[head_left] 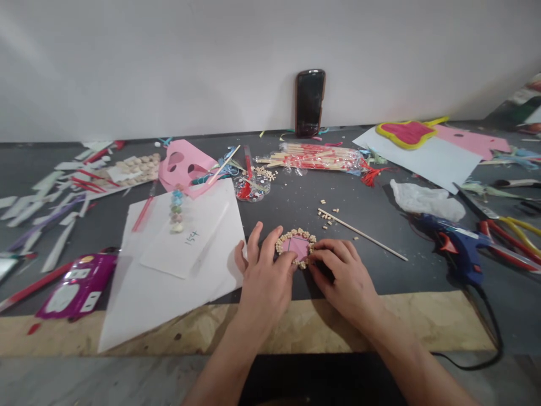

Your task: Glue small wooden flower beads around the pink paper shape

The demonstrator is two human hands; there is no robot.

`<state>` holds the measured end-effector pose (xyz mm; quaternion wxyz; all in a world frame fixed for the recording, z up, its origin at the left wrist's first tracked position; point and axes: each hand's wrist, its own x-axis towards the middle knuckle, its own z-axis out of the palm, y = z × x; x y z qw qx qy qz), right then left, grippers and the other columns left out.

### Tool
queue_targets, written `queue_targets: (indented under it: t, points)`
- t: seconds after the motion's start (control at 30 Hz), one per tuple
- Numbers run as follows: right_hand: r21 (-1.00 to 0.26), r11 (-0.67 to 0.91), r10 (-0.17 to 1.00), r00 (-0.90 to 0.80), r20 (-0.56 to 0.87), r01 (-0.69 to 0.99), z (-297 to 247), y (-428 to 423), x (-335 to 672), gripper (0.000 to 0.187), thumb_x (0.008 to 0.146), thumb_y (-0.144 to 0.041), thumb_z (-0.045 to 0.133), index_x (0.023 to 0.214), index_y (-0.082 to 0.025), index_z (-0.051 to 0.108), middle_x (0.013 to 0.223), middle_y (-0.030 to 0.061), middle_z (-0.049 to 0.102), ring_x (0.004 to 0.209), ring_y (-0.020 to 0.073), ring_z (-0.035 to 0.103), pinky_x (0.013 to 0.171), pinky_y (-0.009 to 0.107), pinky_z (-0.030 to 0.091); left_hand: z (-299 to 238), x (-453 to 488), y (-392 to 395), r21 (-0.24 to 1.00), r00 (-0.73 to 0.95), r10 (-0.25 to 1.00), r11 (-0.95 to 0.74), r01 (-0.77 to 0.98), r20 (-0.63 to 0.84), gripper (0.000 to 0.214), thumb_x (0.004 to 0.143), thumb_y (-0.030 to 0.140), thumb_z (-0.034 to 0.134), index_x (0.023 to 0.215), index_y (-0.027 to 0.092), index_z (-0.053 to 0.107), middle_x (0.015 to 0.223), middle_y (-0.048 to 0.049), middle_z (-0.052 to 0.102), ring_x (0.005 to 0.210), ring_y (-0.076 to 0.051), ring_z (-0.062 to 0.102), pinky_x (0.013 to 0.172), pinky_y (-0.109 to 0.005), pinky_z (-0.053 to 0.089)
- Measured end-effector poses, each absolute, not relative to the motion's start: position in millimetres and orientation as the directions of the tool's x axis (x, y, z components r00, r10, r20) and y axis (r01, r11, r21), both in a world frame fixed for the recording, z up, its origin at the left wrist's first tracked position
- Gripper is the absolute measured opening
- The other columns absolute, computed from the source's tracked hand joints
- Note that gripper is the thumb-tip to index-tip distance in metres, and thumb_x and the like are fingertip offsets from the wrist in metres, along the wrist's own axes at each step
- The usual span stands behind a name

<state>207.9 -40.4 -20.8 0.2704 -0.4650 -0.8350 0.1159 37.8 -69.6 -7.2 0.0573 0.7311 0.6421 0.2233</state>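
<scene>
A small round pink craft piece (297, 245) ringed with little beige beads lies on the dark table mat (296, 208). My left hand (264, 270) rests flat beside its left edge, fingers spread, fingertips touching the bead ring. Curled at the piece's lower right edge, my right hand (344, 273) has its fingertips pinched against the rim; whether they hold a bead is hidden. Several loose beads (327, 220) and a thin wooden stick (363, 234) lie just behind the hands.
White paper sheets (169, 265) and a pink mask (186, 163) lie to the left. A blue glue gun (459, 248) and scissors (507, 231) are on the right, a phone (310, 102) leans on the wall, and a packet of sticks (316, 157) lies behind.
</scene>
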Motion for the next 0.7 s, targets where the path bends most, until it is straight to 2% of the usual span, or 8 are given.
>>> queue_targets:
  t: [0.33,0.57,0.7]
  points:
    - [-0.439,0.546,0.835,-0.418,0.358,0.713,-20.7,-40.1,207.7,0.009,0.086,-0.019,0.057,0.093,-0.022,0.063,0.105,0.0072,0.062,0.097,0.0226,0.053,0.086,0.043,0.05,-12.0,35.4,-69.5,0.388,0.04,0.968,-0.137,0.911,0.249,0.015,0.087,0.023,0.055,0.095,0.026,0.067,0.141,-0.006,0.047,0.14,-0.035,0.022,0.105,-0.064,0.023]
    - [-0.432,0.543,0.835,-0.408,0.369,0.72,-21.4,-40.2,207.3,0.009,0.086,-0.021,0.057,0.092,-0.022,0.064,0.104,0.0071,0.063,0.095,0.0226,0.054,0.084,0.042,0.051,-9.6,37.6,-71.8,0.358,0.099,0.961,-0.19,0.914,0.257,0.018,0.088,0.03,0.056,0.104,0.028,0.064,0.144,-0.0069,0.044,0.14,-0.037,0.021,0.103,-0.065,0.022]
    - [-0.435,0.551,0.83,-0.415,0.372,0.712,-22.6,-40.0,207.6,0.008,0.087,-0.021,0.058,0.092,-0.022,0.063,0.105,0.0069,0.062,0.096,0.0226,0.053,0.085,0.043,0.05,-9.1,40.4,-69.9,0.349,0.129,0.958,-0.216,0.912,0.255,0.017,0.088,0.029,0.055,0.102,0.028,0.065,0.143,-0.0071,0.044,0.139,-0.037,0.021,0.102,-0.064,0.023]
